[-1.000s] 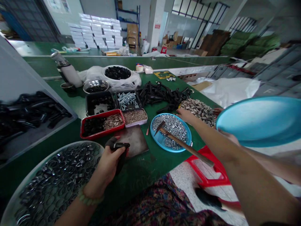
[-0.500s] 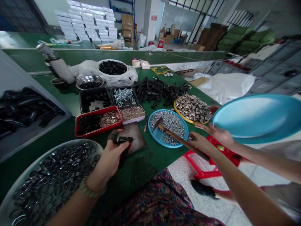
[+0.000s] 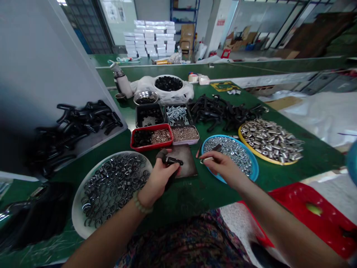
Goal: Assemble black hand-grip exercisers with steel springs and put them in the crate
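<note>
My left hand [image 3: 158, 178] is closed round a black curved part [image 3: 173, 161] with small pale lettering, over a dark square metal plate [image 3: 185, 163]. Between the fingertips of my right hand [image 3: 223, 167] is a small silver metal cylinder [image 3: 206, 159], held at the near left rim of a blue tray [image 3: 256, 175] full of small metal nuts. Behind these fingers shows the dark head of a hammer [image 3: 216, 147]; its handle is hidden. Left of my left hand lies a white basin [image 3: 76, 216] of dark metal rings.
A red tray [image 3: 152, 147] holds black pieces and coppery pins, beside a box of small rivets [image 3: 185, 134]. A yellow tray [image 3: 267, 160] carries silver cylinders. Black curved parts [image 3: 220, 111] lie piled behind. A grey bin [image 3: 92, 145] stands left, a red stool [image 3: 295, 201] right.
My right hand has moved left from the blue tray's right side toward the plate, carrying the silver cylinder. The view has turned right; the co-worker's hands have left view.
</note>
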Demonstrator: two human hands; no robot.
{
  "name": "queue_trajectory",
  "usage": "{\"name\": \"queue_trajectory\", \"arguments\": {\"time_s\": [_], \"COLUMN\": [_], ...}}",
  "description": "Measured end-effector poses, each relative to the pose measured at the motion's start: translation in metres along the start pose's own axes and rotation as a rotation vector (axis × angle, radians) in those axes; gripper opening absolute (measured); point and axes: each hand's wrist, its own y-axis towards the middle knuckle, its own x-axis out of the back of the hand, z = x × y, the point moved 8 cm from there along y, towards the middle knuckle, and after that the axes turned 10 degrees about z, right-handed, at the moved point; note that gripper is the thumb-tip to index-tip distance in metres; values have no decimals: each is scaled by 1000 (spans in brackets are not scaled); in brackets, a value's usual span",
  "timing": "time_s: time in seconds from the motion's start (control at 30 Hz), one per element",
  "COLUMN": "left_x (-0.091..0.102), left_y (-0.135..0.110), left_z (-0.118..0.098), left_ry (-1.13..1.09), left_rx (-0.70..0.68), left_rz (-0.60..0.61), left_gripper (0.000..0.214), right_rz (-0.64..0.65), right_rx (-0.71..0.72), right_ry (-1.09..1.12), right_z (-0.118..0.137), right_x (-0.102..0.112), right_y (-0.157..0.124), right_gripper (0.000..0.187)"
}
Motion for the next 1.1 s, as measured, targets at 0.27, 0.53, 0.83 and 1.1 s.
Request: {"name": "queue_trajectory", "arguments": {"time_s": [0.27,0.53,0.83,1.1], "left_x": [13,15,14,9], "left_y": [-4,-1,1,5], "left_z": [-22,-38,-41,-34], "left_ry": [335,486,511,491], "left_rx": [-266,-365,-343,-329], "left_rz": [53,25,21,55], "left_gripper": [61,60,52,44], "right_rz": [228,238,167,104], "right_rx": [88,75,174,128], "right_ry": [275,242,361,-33], "right_z": [24,30,31,32], "right_x": [-67,-86,-80,-63], "right_y": [42,56,59,52], "right_gripper": [22,29,31,24]}}
